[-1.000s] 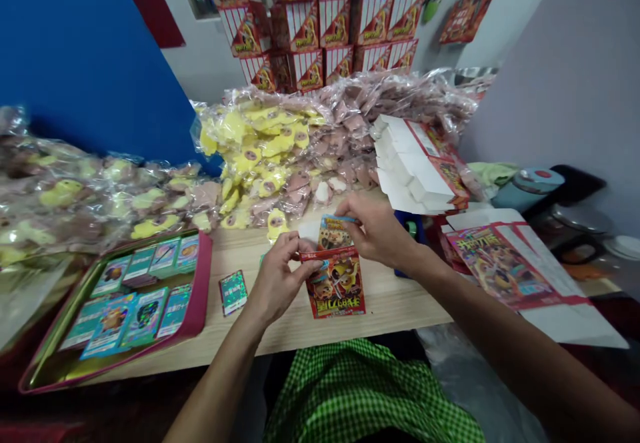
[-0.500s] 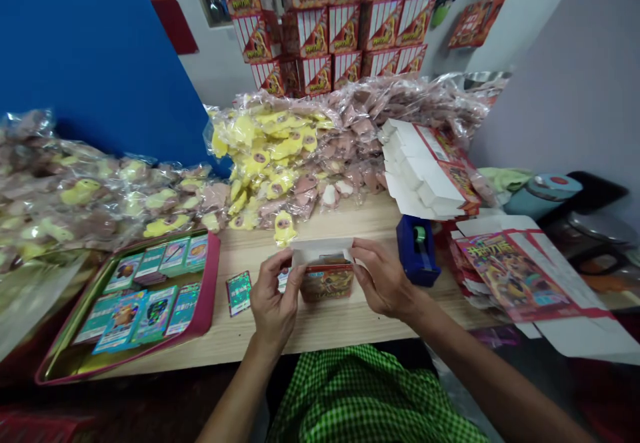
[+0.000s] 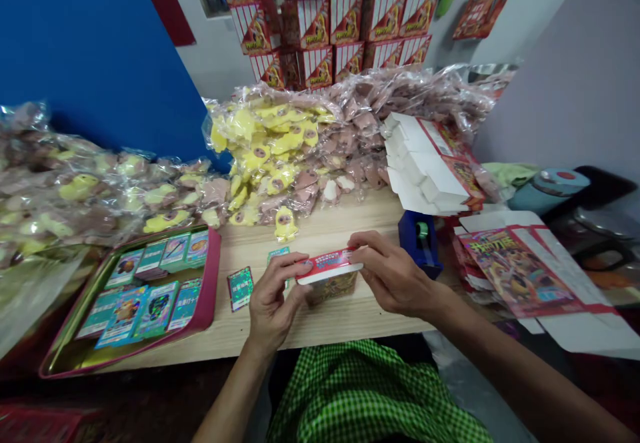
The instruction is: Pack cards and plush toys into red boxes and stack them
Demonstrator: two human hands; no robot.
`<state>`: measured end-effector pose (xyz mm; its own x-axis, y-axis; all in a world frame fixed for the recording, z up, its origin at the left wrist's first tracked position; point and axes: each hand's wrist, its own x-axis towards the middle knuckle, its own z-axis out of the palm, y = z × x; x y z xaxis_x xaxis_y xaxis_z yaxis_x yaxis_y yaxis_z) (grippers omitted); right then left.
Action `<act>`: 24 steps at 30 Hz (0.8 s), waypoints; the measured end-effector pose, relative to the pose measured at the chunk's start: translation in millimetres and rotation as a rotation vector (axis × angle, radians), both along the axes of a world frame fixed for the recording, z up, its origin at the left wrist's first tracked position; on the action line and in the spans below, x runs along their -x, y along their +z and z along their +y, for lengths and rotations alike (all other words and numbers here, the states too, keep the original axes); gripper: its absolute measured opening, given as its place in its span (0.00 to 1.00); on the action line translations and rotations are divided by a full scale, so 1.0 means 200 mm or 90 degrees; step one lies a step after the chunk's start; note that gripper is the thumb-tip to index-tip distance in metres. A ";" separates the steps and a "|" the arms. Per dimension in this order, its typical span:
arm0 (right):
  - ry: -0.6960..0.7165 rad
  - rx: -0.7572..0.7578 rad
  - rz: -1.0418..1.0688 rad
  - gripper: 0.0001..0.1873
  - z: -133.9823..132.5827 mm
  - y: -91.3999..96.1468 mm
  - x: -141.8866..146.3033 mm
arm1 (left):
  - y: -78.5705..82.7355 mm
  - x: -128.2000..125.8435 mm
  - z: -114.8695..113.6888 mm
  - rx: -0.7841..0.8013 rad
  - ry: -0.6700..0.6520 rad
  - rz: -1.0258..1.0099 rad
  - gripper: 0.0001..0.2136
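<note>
Pinched between the fingertips of two nearly closed hands, one small red-and-white carton (image 3: pixel 329 277) is held over the wooden table (image 3: pixel 345 326), its ends gripped by the left hand (image 3: pixel 273 296) and the right hand (image 3: pixel 393 275). Two loose cards (image 3: pixel 240 288) are laid just left of it, one blue tape dispenser (image 3: pixel 419 246) to the right, and eight card stacks (image 3: pixel 157 309) within a pink-rimmed tin tray (image 3: pixel 216 276).

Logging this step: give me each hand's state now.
Left hand: closed, holding a small cardboard box at one end.
Right hand: closed, holding its other end.
</note>
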<state>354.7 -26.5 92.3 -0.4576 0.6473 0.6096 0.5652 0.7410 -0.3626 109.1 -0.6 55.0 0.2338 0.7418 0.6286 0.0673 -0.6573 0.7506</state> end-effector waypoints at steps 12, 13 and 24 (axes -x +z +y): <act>-0.006 0.109 -0.081 0.06 -0.09 0.08 0.03 | -0.03 0.01 -0.07 0.004 0.071 0.031 0.19; -0.011 0.095 -0.087 0.06 -0.08 0.08 0.04 | -0.02 0.01 -0.07 -0.017 0.072 0.040 0.19; 0.008 -0.112 -0.175 0.09 -0.08 0.03 0.02 | 0.08 0.05 -0.03 -0.202 -0.020 0.155 0.14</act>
<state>349.8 -43.4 98.5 -0.6274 0.5366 0.5643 0.6151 0.7859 -0.0634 99.9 -7.1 71.0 0.4238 0.5094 0.7489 0.1945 -0.8587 0.4741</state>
